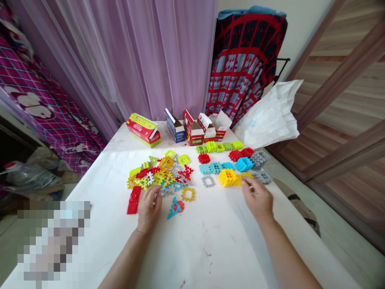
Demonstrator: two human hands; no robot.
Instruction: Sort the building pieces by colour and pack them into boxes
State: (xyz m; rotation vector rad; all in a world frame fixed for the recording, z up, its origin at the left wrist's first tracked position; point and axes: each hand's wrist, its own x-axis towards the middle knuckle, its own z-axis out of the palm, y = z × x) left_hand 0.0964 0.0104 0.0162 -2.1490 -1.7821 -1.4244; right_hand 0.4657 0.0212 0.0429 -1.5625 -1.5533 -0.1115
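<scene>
At the near edge of a mixed pile of interlocking plastic building pieces (162,172) is my left hand (148,206). Its fingers are curled; whatever lies between them, if anything, is too small to make out. A red flat piece (134,200) lies left of that hand, and a blue triangular piece (173,208) to its right. My right hand (259,198) has thumb and fingers pinched on a yellow building piece (247,176) at the end of a yellow row. Beside it stands a yellow block (227,177), with grey pieces (262,176) just behind the hand.
Sorted green (212,146), red (204,158) and blue (244,164) pieces lie in rows behind. Several small boxes (144,130) line the table's back edge. A white bag (270,116) stands at the back right. A pixelated patch covers the table's left side.
</scene>
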